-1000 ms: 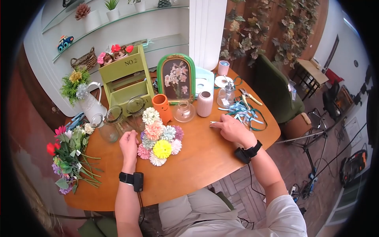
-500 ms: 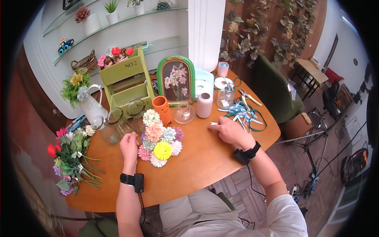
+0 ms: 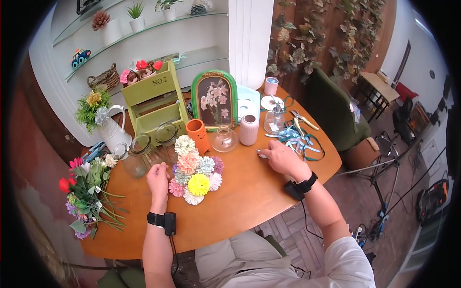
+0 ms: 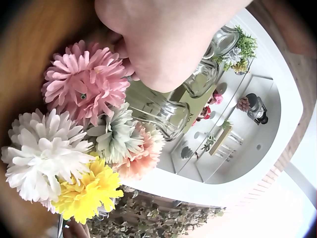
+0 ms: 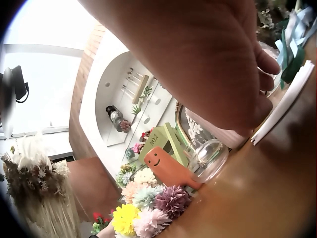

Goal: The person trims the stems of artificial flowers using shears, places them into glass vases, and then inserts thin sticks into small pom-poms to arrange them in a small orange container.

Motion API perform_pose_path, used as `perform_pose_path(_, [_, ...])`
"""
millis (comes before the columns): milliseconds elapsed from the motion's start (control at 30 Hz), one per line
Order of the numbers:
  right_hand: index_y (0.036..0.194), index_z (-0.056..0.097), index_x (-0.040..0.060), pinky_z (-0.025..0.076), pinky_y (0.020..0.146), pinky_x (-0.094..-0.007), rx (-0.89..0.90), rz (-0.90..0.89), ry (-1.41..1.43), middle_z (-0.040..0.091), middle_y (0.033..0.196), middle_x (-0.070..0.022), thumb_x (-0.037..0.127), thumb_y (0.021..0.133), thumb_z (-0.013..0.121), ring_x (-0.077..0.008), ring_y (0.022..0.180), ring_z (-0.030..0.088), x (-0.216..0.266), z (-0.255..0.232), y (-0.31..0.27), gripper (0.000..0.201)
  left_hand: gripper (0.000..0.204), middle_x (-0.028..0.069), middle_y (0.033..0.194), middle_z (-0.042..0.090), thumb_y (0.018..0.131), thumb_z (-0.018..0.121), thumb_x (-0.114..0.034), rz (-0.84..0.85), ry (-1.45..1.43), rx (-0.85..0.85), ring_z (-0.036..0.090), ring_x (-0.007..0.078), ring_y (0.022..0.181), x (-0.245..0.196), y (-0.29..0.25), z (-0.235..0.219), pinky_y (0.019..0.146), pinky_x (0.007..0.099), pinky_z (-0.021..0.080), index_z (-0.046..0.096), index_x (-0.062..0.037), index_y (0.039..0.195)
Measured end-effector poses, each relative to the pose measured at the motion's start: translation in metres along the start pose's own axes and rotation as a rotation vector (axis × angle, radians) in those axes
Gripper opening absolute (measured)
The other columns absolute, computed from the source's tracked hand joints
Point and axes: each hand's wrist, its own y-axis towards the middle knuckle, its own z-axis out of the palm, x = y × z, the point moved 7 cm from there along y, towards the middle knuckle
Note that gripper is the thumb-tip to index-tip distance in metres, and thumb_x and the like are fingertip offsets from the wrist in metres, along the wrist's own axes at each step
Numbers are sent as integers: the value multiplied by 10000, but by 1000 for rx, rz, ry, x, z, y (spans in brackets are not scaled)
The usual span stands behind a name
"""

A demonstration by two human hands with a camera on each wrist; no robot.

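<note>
On the table my left hand (image 3: 157, 180) rests loosely curled, just left of a cluster of artificial flowers with pink, white, peach, blue and yellow (image 3: 198, 185) heads. In the left wrist view its fingertips are partly hidden behind a pink flower (image 4: 85, 84); nothing shows in its grasp. My right hand (image 3: 285, 159) lies on the table's right part, fingers relaxed over a thin white strip (image 5: 283, 103). That strip's end shows at the fingertips in the head view. Glass vases (image 3: 134, 167), an orange smiling vase (image 3: 198, 135) and a ribbed pink vase (image 3: 248, 130) stand beyond the hands.
Loose stemmed flowers (image 3: 84, 199) lie at the left table edge. Blue and green ribbons (image 3: 300, 139) and pliers (image 3: 306, 121) lie at the right. A green rack (image 3: 156, 98), a framed flower picture (image 3: 214, 101), a round glass vase (image 3: 224, 140) and a white pitcher (image 3: 113, 130) stand behind.
The head view has tilted slightly, so things sit a little lower in it. Both hands stay in nearly the same places; the right fingers shift only slightly.
</note>
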Motion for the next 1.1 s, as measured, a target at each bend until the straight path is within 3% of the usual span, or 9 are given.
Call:
perform_pose_path(400, [1186, 760, 124, 558, 866, -435, -28, 78, 27, 600, 1008, -155, -11, 872, 582, -338, 1016, 637, -10, -8, -1, 385, 257, -28, 639, 553, 1056, 643, -202, -9, -10, 7, 486, 47, 590, -4, -3, 1, 556, 243, 361, 672, -19, 879])
perform_pose_path(567, [1007, 751, 74, 575, 828, -466, -111, 229, 9, 688, 973, -151, 3, 875, 590, -355, 960, 703, -32, -33, -24, 219, 251, -34, 644, 543, 1063, 641, -217, 8, 0, 6, 441, 37, 558, -3, -1, 4, 513, 228, 306, 675, -41, 888])
perform_pose_path(667, [953, 736, 68, 582, 783, -463, -74, 256, 28, 700, 920, -149, 31, 880, 613, -358, 897, 711, -42, -35, -37, 148, 255, -25, 649, 561, 1055, 646, -202, -14, 16, 12, 489, 47, 591, -6, -3, 4, 557, 238, 364, 676, -12, 888])
perform_pose_path(767, [889, 724, 55, 585, 757, -460, -64, 231, 45, 704, 884, -154, 85, 877, 651, -359, 856, 712, -43, -28, -42, 79, 253, -26, 647, 560, 1055, 646, -202, -6, 9, 13, 487, 46, 588, -4, -3, 5, 557, 235, 363, 677, -11, 893])
perform_pose_path(867, [851, 721, 42, 588, 746, -457, -55, 195, 53, 701, 860, -154, 108, 872, 665, -356, 841, 715, -37, -24, -39, 88, 248, -32, 646, 545, 1061, 641, -214, 2, 10, 5, 445, 42, 569, -2, -2, 4, 525, 236, 316, 676, -36, 892])
perform_pose_path(1100, [799, 725, 24, 597, 713, -453, -51, 189, -40, 704, 854, -155, 109, 871, 666, -359, 786, 717, -35, -12, -29, 126, 246, -34, 648, 549, 1060, 639, -209, 11, 3, -4, 442, 39, 565, 0, 0, 1, 520, 234, 312, 680, -34, 892])
